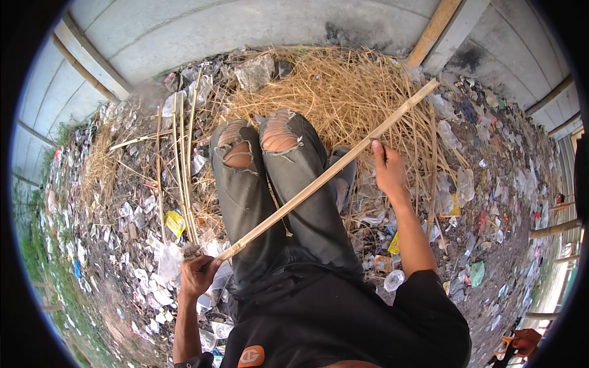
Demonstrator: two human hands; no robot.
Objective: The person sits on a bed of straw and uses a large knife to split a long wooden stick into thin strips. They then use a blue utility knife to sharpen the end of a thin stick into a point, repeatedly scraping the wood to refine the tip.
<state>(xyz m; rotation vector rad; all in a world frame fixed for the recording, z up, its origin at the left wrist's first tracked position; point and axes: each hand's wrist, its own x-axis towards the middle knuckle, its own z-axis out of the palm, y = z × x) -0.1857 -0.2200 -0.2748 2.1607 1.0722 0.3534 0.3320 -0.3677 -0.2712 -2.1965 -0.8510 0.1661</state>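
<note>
Slantwise above frayed trousers point(239, 202), a wooden strip point(310, 189) (pale, flat, straight-edged) sits clamped in left hand point(197, 276) and right hand point(391, 175).

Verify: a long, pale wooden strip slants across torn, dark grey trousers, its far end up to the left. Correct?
Wrong side: in the head view, the pale wooden strip slants across the torn, dark grey trousers, but its far end points up to the right.

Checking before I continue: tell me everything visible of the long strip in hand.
The strip is pale, long, narrow, apparently wood or bamboo. It slants over the dark jeans, contact unclear. Its lower end meets the curled left hand; the right hand grips it farther along, the far end extending beyond.
</note>
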